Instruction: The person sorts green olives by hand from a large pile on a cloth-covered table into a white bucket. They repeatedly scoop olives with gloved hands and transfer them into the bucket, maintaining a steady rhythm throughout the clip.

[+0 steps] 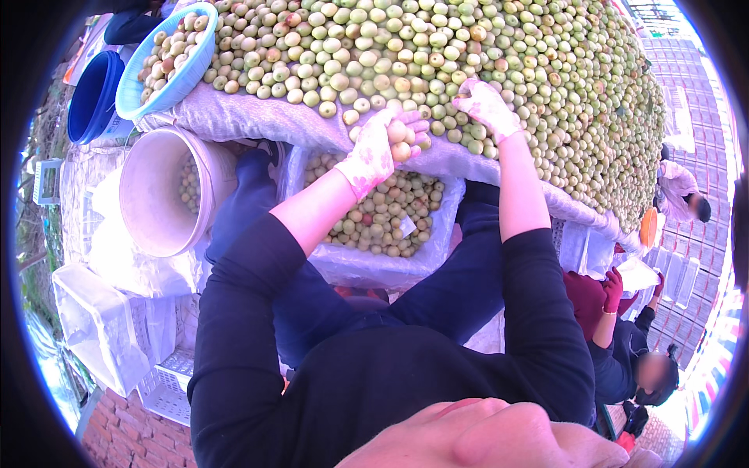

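Observation:
A broad heap of small round green and yellowish fruits (pixel 374 35) lies before me on a padded cloth edge (pixel 263 120). My left hand (pixel 389 140), in a white patterned glove, is turned palm up at the heap's near edge and holds several of the fruits (pixel 399 140). My right hand (pixel 485 108), gloved alike, is at the heap with its fingers bent over the fruits; a fruit shows partly at its fingertips. Below my left hand, between my legs, stands a plastic-lined crate (pixel 374 269) with many such fruits and a small white slip (pixel 408 226) in it.
A white bucket (pixel 161 193) with some fruits stands at the left, near a light blue basket (pixel 126 93) of fruits and a blue bucket (pixel 93 96). Lined crates (pixel 96 327) stand lower left. A person in red gloves (pixel 612 289) sits at the right; another person (pixel 679 190) is farther off.

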